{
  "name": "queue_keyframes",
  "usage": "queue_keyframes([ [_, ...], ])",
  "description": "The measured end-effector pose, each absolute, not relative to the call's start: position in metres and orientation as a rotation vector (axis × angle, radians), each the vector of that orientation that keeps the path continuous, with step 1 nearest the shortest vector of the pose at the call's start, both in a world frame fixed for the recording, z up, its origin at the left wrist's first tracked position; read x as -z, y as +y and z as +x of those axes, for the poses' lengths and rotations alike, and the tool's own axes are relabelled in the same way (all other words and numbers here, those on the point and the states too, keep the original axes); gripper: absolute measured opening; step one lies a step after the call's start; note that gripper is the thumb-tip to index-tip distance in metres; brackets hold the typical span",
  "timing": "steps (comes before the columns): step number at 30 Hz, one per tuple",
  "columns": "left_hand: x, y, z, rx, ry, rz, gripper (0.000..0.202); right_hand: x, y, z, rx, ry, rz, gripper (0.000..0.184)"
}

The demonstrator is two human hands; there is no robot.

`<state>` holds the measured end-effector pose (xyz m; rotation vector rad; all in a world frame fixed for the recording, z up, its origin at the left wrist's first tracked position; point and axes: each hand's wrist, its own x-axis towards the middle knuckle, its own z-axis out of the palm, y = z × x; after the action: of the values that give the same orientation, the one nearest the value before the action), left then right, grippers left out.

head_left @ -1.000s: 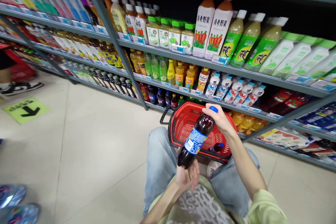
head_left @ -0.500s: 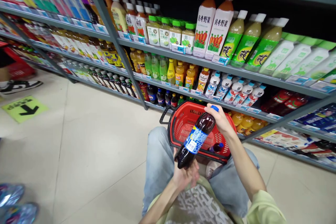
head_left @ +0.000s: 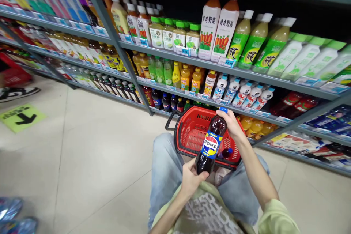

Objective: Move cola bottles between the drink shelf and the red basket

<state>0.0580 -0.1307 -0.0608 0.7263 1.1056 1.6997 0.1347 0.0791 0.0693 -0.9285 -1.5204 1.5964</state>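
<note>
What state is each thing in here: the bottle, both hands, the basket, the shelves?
cola bottle: capped, full, tilted.
left hand: closed round the bottle's base.
right hand: closed round its neck.
red basket: holds one small bottle lying down.
shelves: stocked with drinks.

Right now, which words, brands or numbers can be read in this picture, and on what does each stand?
"百事可乐": label of the cola bottle, held by left hand and right hand.
"贝奇野菜": two tall juice bottles.
"小青柠": green-capped bottles.
Price tags, floor sign, shirt print: too blurred to read.
</note>
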Motion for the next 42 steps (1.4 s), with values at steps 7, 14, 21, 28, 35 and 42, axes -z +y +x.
queue_keyframes([
  [7,0.063,-0.127,0.063,-1.725,1.373,0.736,0.076,-0.064,0.083,0.138,-1.56,-1.541,-0.937,0.044],
  [14,0.064,-0.13,0.06,-1.785,1.683,0.863,0.079,-0.064,0.083,0.142,-1.526,-1.591,-0.846,0.041],
  [21,0.058,-0.13,0.047,-2.004,2.038,1.332,0.054,-0.056,0.084,0.146,-1.581,-1.578,-0.816,0.043],
  [28,0.053,-0.137,0.044,-2.168,2.048,1.947,0.043,-0.048,0.085,0.14,-1.717,-1.443,-0.842,0.039],
  [35,0.05,-0.139,0.045,-2.057,1.996,2.361,0.043,-0.038,0.085,0.141,-1.728,-1.421,-0.865,0.038],
  [42,0.053,-0.14,0.044,-2.049,2.003,2.379,0.046,-0.042,0.082,0.141,-1.744,-1.432,-0.852,0.039],
])
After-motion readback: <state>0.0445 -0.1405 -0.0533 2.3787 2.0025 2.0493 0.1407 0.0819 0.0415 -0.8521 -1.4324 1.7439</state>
